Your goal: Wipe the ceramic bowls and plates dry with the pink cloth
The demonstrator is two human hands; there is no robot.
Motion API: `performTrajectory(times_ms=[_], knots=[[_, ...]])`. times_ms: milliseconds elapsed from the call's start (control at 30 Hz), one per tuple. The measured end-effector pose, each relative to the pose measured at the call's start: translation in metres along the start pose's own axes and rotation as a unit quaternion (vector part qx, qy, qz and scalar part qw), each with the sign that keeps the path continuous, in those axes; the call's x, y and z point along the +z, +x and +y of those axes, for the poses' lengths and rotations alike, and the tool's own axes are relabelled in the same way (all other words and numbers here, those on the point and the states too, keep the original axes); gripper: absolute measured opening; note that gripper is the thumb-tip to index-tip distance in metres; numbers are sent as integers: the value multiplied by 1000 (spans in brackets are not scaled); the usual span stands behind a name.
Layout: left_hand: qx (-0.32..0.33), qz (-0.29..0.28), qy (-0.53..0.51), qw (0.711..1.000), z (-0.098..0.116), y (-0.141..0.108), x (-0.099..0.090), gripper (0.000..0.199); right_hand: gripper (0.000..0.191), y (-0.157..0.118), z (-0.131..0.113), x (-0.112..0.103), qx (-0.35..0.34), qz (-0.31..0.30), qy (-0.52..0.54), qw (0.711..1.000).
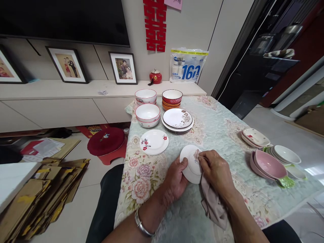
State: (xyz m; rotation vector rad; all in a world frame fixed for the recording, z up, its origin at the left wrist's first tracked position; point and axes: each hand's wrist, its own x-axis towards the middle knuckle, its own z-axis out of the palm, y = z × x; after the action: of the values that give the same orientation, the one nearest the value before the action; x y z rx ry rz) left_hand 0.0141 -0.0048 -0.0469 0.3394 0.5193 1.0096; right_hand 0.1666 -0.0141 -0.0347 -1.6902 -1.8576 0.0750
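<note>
My left hand grips a small white plate by its left edge, thumb on the face turned toward me. A ring and a faint mark show on that face. My right hand is closed on a beige-pink cloth, pressing a bit of it against the plate's right side. The rest of the cloth hangs down toward the table. Beyond the hands lie flat white plates with red flowers and a stack of larger plates with a dark rim.
White bowls and red and orange bowls stand at the table's far end. Pink leaf-shaped bowls, small white bowls and square dishes sit at right. A floral cloth covers the table. A red stool stands left.
</note>
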Motion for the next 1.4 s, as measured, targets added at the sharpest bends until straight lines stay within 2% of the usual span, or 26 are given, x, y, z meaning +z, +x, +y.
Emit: performTrajectory(times_ms=[100, 167, 233, 333, 433, 500, 633, 800, 833, 900, 1000, 1200, 1300, 1400], knots=[[23, 14, -6, 1000, 1, 1, -1, 43, 14, 0, -6, -7, 24, -67, 21, 997], [32, 13, -13, 999, 2, 1, -1, 40, 13, -1, -14, -10, 21, -123, 79, 989], [30, 0, -19, 999, 3, 0, 1, 37, 12, 0, -21, -11, 6, -150, 139, 979], [13, -10, -23, 1000, 2, -2, 2, 35, 12, 1, -21, -5, -15, -105, 177, 978], [-5, 2, -21, 1000, -1, -1, 1, 35, 13, 2, -10, 2, -6, -28, 131, 991], [-6, 7, -21, 1000, -2, 0, 0, 36, 13, 2, -3, 5, 8, -4, 82, 997], [17, 37, -31, 999, 4, 3, -1, 30, 13, -1, -1, 5, -7, -33, 52, 998], [17, 70, -81, 994, 19, 5, 0, 31, 15, -1, -12, 2, -112, -70, 124, 983], [10, 75, -91, 993, 21, 5, 0, 33, 17, -1, -14, 2, -134, -75, 124, 980], [2, 85, -100, 991, 25, 6, 0, 35, 35, -1, -14, 3, -170, -98, 98, 976], [8, 80, -98, 992, 28, 6, 0, 35, 54, -2, -12, 4, -200, -116, 35, 972], [-1, 68, -53, 996, 29, 1, 1, 37, 55, -5, -7, 5, -192, -37, 49, 980], [-2, 55, -5, 998, 28, -1, 1, 39, 41, -4, -3, 2, -139, 26, 75, 987], [20, 90, 62, 994, 24, -1, -1, 33, 28, -1, 2, -1, -52, 85, 101, 990]])
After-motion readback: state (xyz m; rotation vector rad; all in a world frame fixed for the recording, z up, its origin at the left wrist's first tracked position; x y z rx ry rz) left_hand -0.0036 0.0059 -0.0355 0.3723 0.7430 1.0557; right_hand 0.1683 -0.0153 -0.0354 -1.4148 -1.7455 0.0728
